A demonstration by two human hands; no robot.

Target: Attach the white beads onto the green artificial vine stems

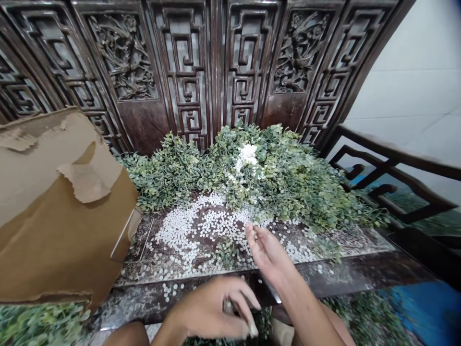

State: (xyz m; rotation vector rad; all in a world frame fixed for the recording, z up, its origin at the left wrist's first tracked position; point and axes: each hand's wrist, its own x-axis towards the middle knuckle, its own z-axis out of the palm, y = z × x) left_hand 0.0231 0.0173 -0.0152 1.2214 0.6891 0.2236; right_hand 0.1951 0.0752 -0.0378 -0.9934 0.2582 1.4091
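My right hand point(265, 252) hovers over the dark stone tabletop point(324, 276), its fingertips just above a scatter of small white discs point(196, 230). It shows nothing held, and its fingers are slightly apart. My left hand point(212, 307) sits lower, near the table's front edge, curled around a small thin object point(227, 305) that is partly hidden by the fingers. A pale tip point(253, 329) shows at the ends of the fingers. Behind the discs lies a heap of artificial green foliage point(284, 182) with a white cluster point(247, 158) on it.
A torn cardboard sheet point(61, 206) leans over the table's left side. A carved dark wooden screen point(187, 62) stands behind, and a dark wooden railing point(389, 178) runs at the right. More foliage point(367, 319) and a blue sheet point(425, 307) lie below the table.
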